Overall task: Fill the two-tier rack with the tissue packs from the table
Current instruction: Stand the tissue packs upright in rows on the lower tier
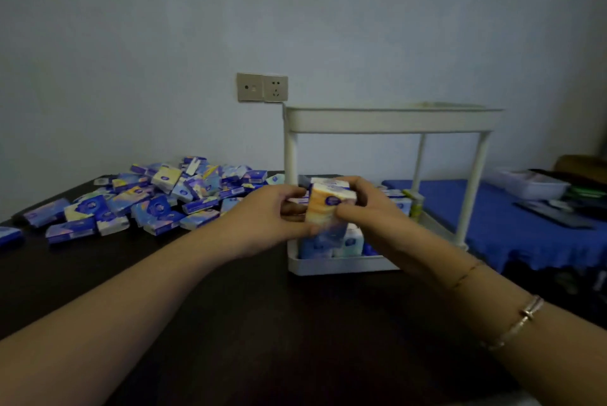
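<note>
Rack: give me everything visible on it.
The rack is white, plastic by its look, with two shallow rimmed trays joined by round corner posts. It stands upright on the dark table, right of the loose pile of packs, near the wall. The lower tray holds upright packs; whether any lie in the upper tray cannot be seen from this angle. Both hands, left and right, hold a pack at its lower front.

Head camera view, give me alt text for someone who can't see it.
Two hands, left hand and right hand, hold a tissue pack over the lower tray of a white two-tier rack. A pile of packs lies on the dark table.
</note>
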{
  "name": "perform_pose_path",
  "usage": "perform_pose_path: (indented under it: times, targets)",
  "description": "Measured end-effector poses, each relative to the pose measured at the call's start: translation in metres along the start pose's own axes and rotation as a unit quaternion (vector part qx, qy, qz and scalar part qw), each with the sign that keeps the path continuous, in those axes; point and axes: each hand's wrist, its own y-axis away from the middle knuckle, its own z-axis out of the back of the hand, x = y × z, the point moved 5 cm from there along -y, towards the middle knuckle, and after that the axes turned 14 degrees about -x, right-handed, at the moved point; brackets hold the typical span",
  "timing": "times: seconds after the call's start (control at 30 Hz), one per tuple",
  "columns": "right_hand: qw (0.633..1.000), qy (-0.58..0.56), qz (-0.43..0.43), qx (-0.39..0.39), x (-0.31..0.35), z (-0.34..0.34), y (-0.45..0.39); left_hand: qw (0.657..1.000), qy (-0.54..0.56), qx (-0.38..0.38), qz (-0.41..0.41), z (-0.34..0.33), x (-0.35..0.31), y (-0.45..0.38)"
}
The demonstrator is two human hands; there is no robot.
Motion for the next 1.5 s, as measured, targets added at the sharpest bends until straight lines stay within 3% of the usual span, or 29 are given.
perform_pose_path:
  times: [0.13,0.23,0.37,0.53,0.73,1.0,1.1,1.23,1.4,1.5]
  targets:
    - [0.992,-0.061,-0.021,-0.110,-0.004,0.071,-0.016,0.997,-0.076,0.024,-0.023,-0.047,-0.018,-0.028]
    - [0.983,0.048,0.018,-0.174,-0.010,0.117,-0.028,0.986,-0.160,0.021,-0.051,-0.080,-0.017,-0.048]
    - [0.964,0.174,0.074,-0.188,-0.025,0.142,-0.050,0.967,-0.246,0.000,-0.072,-0.111,0.000,-0.079]
    - [0.951,0.219,0.000,-0.220,-0.065,0.156,-0.087,0.934,-0.355,-0.014,-0.048,-0.128,0.035,-0.103]
    - [0.943,0.175,-0.199,-0.202,-0.120,0.163,-0.109,0.908,-0.416,0.045,-0.016,-0.143,0.057,-0.105]
    - [0.944,0.081,-0.263,-0.184,-0.146,0.153,-0.102,0.904,-0.420,0.071,-0.012,-0.142,0.057,-0.107]
    - [0.938,0.143,-0.256,-0.184,-0.148,0.156,-0.101,0.905,-0.419,0.075,-0.009,-0.142,0.059,-0.107]
    - [0.941,0.270,-0.183,-0.094,-0.145,0.151,-0.100,0.904,-0.420,0.075,-0.008,-0.142,0.058,-0.107]
    - [0.883,0.437,-0.144,-0.093,-0.145,0.152,-0.104,0.905,-0.418,0.077,-0.007,-0.142,0.058,-0.106]
    - [0.866,0.472,-0.136,-0.091,-0.142,0.151,-0.104,0.905,-0.417,0.078,-0.010,-0.142,0.058,-0.106]
